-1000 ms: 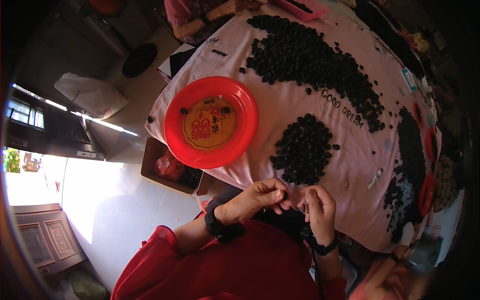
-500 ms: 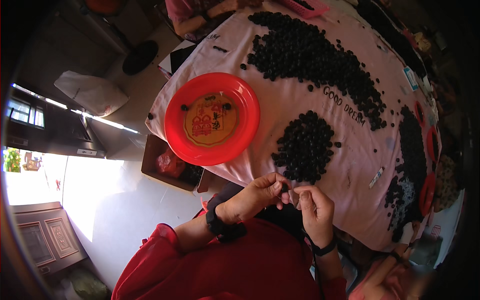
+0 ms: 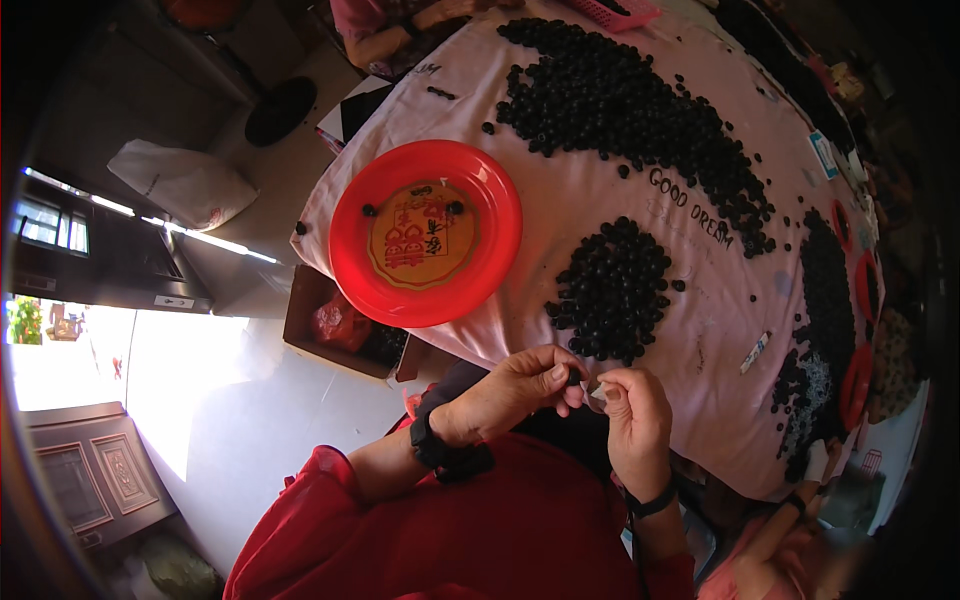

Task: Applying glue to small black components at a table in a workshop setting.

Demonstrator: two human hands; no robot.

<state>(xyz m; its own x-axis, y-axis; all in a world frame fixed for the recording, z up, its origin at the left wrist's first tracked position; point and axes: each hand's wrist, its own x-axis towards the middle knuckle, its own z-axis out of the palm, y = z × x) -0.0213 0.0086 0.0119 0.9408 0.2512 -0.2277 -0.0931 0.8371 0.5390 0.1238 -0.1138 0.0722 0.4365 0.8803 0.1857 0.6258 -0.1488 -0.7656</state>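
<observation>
Black piece (image 3: 574, 377) in left hand (image 3: 522, 386); direction and long axis unclear.

Floor (image 3: 280, 410): pale, blown white by glare leftward
Opening (image 3: 85, 360): bright, green foliage (image 3: 25, 320) beyond
Panelled door (image 3: 103, 480): brown, with two framed panels
Window (image 3: 68, 235): small, dark-framed
Stand (image 3: 282, 112): dark round base on the floor
Bench (image 3: 505, 320): draped in pale pink cloth (image 3: 715, 400)
Light: daylight from the left
</observation>
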